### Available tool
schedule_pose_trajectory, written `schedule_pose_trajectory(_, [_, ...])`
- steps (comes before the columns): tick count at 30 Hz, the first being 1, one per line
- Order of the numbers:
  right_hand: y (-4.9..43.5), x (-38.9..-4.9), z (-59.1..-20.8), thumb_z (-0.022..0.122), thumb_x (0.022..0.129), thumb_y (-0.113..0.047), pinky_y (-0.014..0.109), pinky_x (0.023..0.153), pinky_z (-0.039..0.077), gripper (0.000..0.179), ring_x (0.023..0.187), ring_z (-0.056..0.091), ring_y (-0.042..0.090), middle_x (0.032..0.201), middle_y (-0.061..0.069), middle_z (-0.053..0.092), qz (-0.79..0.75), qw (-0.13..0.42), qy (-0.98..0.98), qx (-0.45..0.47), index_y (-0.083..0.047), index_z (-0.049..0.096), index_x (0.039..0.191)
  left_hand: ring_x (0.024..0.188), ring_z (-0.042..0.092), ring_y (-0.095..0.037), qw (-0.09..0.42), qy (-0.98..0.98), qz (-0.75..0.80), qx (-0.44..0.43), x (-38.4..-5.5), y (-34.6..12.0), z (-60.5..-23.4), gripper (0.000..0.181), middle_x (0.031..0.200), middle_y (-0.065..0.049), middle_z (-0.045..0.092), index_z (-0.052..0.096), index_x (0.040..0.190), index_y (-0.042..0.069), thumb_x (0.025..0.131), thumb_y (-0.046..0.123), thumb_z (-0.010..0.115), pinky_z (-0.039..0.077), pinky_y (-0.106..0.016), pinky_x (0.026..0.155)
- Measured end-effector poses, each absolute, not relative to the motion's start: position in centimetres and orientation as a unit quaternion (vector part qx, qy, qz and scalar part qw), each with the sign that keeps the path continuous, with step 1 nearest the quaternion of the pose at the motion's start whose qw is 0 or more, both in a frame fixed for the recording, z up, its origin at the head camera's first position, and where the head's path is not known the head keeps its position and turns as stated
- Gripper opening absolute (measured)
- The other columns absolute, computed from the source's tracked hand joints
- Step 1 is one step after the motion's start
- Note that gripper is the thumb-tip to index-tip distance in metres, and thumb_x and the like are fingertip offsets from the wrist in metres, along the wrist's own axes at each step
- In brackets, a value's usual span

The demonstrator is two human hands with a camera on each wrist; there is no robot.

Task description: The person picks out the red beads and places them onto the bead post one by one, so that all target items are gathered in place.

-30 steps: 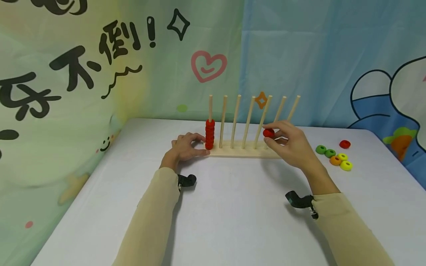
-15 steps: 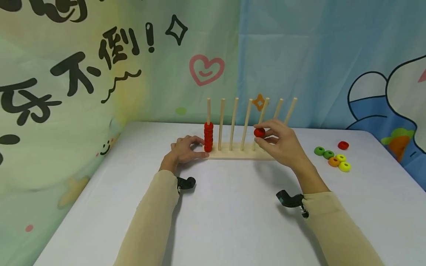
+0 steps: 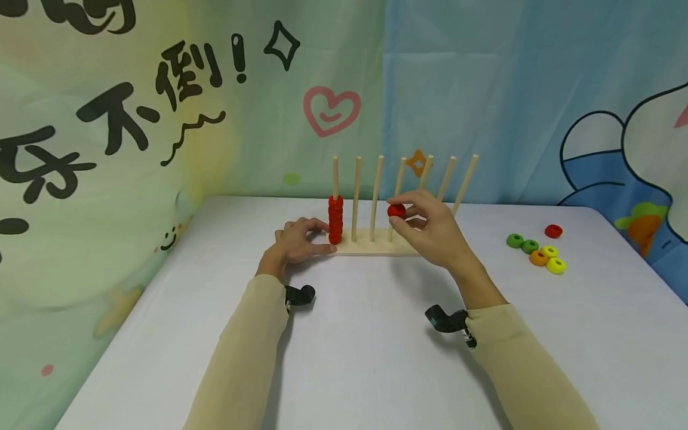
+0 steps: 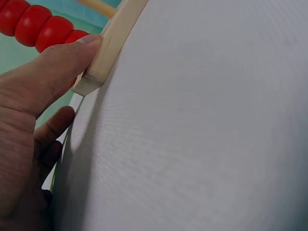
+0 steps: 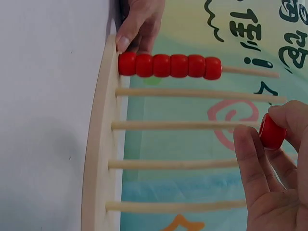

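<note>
A wooden peg rack (image 3: 371,246) with several upright pegs stands on the table. Its leftmost peg carries a stack of red beads (image 3: 335,220), with bare wood above them. My left hand (image 3: 297,242) grips the left end of the rack, the thumb (image 4: 72,57) lying along the base's edge and the index finger behind the stack. Between thumb and fingers my right hand (image 3: 434,230) pinches a single red bead (image 5: 273,132), held at about mid-peg height in front of the middle pegs. The right part of the base is hidden behind this hand.
On the table (image 3: 344,358) to the right lie two green beads (image 3: 522,243), an orange bead (image 3: 538,258), two yellow beads (image 3: 556,266) and a loose red bead (image 3: 553,231). A printed cloth (image 3: 457,89) hangs behind the table.
My right hand has moved left along the rack with the red bead, from the right-hand pegs toward the middle ones. The left hand keeps its place at the rack's end.
</note>
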State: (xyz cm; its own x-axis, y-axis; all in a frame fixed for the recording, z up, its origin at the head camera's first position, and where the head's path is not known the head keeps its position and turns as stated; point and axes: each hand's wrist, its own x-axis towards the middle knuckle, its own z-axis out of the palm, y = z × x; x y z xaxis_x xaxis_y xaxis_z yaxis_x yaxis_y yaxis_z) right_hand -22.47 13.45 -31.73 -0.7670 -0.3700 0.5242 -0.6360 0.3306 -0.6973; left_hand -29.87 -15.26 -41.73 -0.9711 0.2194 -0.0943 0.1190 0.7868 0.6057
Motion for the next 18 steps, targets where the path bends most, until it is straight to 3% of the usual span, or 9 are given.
schedule_pose_trajectory(6, [12.2, -22.9, -31.8, 0.065, 0.09, 0.006, 0.03, 0.079, 0.056, 0.028, 0.091, 0.066, 0.03, 0.111, 0.021, 0.059, 0.505, 0.133, -0.788, 0.328, 0.005, 0.062, 0.118, 0.13, 0.034, -0.028, 0.077, 0.941, 0.317, 0.088, -29.8, -15.1, -42.1, 0.051, 0.137, 0.001, 0.051, 0.062, 0.123, 0.032, 0.078, 0.052, 0.076, 0.02, -0.052, 0.103])
schedule_pose_trajectory(18, [8.2, -24.2, -31.2, 0.068, 0.087, 0.008, 0.042, 0.075, 0.057, 0.028, 0.087, 0.066, 0.033, 0.107, 0.023, 0.059, 0.54, 0.192, -0.741, 0.35, 0.008, 0.062, 0.115, 0.128, 0.035, -0.028, 0.077, 0.946, 0.306, 0.077, -30.1, -15.3, -41.7, 0.051, 0.138, 0.001, 0.051, 0.062, 0.122, 0.033, 0.078, 0.054, 0.076, 0.022, -0.051, 0.104])
